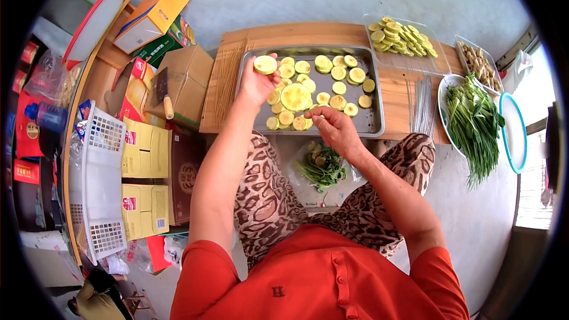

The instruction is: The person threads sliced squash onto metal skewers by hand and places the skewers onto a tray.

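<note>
My left hand is raised over the left end of the metal tray, its fingers wrapped round at least one zucchini slice. Low over the tray's front edge, my right hand has thumb and fingertips drawn together. Whether anything thin sits in that pinch I cannot make out. Below both hands the metal tray holds many round green-yellow zucchini slices, with one larger round piece among them. Slices at the left crowd and overlap; those at the right lie more loosely.
Wooden skewers lie left of the tray, metal skewers right. Behind stand a clear container of zucchini slices and a tray of brownish pieces. Leafy greens overhang a white dish. Cardboard boxes and a cleaver are left.
</note>
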The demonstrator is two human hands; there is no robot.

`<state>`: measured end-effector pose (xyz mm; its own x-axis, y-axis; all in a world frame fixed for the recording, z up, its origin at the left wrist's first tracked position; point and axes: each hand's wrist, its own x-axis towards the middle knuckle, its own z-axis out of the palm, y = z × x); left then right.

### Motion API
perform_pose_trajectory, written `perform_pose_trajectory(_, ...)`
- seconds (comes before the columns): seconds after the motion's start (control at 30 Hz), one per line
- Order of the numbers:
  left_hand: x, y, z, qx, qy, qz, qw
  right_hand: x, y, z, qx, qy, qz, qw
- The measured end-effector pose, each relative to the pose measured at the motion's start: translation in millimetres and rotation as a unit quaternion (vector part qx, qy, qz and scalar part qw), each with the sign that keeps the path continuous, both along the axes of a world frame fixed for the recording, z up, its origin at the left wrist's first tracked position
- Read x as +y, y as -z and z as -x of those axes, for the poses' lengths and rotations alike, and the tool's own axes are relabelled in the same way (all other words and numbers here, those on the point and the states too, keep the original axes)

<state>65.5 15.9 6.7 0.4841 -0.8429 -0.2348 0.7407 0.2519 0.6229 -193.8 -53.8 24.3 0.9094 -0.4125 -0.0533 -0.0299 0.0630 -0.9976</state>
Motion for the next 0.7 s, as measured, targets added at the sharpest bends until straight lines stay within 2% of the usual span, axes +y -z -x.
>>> perform_pose_trajectory(0.07,-0.6,0.8,5.5,0.045,-0.038,0.011,0.998,3.5,-1.0,0.6,0.011,-0.009,-0.003,1.0)
perform_pose_trajectory(0.7,2.4,-8.4,10.1,0.029,-0.078,-0.004,0.997,11.4,-0.4,-10.5,0.021,-0.019,0.001,1.0)
